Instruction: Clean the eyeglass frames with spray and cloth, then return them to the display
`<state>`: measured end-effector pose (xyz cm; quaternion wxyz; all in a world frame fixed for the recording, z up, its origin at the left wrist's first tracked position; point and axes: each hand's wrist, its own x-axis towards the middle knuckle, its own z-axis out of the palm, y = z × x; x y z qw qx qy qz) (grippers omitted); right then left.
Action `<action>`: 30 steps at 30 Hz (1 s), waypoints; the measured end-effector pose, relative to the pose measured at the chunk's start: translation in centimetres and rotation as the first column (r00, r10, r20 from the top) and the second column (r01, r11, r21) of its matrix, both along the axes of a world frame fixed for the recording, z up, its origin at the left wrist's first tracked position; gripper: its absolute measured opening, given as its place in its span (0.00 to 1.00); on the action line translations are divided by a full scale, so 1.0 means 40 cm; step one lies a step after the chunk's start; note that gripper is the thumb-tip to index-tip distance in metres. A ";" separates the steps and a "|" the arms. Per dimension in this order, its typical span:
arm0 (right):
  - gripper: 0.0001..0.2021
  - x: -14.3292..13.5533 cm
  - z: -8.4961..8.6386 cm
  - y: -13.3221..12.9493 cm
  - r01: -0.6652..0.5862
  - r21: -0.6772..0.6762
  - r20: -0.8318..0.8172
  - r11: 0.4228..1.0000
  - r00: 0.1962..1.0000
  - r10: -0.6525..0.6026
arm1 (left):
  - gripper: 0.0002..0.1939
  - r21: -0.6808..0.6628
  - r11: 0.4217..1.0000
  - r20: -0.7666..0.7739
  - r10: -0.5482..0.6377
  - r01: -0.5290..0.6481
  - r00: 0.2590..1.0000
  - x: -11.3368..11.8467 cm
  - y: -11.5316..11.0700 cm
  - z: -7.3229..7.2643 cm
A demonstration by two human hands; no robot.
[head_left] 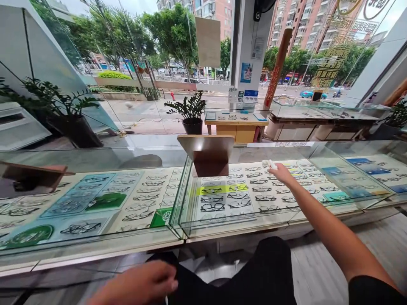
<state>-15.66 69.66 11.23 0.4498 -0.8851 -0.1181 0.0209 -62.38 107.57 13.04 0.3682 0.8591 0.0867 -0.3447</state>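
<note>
My right hand reaches out over the glass display case, its fingers closed round a crumpled white cloth near the back of the glass top. Rows of eyeglasses lie inside the case under the glass. Low at the front, nearer my body, my left hand hangs over my lap with its fingers curled; it is blurred, and whether it holds anything does not show.
A brown mirror stand rises from the case just left of my right arm. Another tilted stand is at the far left. Potted plants stand behind the glass cases, before the window.
</note>
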 end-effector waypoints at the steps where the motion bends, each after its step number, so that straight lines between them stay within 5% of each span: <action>1: 0.13 -0.018 -0.010 0.017 -0.001 -0.003 0.002 1.000 1.000 0.001 | 0.25 -0.034 0.999 0.020 0.001 0.000 1.000 0.045 0.017 0.012; 4: 0.12 -0.060 -0.032 0.048 -0.001 -0.002 -0.002 1.000 1.000 0.001 | 0.26 -0.159 0.984 0.244 0.119 -0.081 0.962 0.202 0.069 0.052; 7: 0.11 -0.082 -0.039 0.059 0.000 0.014 0.003 1.000 1.000 0.000 | 0.25 -0.160 0.941 0.454 0.338 -0.298 0.825 0.365 0.126 0.056; 11: 0.12 -0.098 -0.038 0.099 0.014 0.106 0.040 0.994 0.999 -0.018 | 0.17 -0.123 0.793 0.626 0.528 -0.596 0.573 0.555 0.198 -0.006; 15: 0.19 -0.107 -0.063 0.226 -0.087 0.251 -0.040 0.964 0.994 0.100 | 0.23 -0.155 0.720 0.631 0.599 -0.677 0.493 0.694 0.238 -0.069; 22: 0.19 -0.102 -0.127 0.446 -0.167 0.405 -0.178 0.899 0.950 0.257 | 0.20 -0.226 0.688 0.597 0.658 -0.690 0.460 0.794 0.264 -0.118; 30: 0.15 -0.104 -0.155 0.495 -0.182 0.415 -0.190 0.892 0.941 0.280 | 0.25 -0.343 0.664 0.525 0.722 -0.665 0.450 0.797 0.279 -0.142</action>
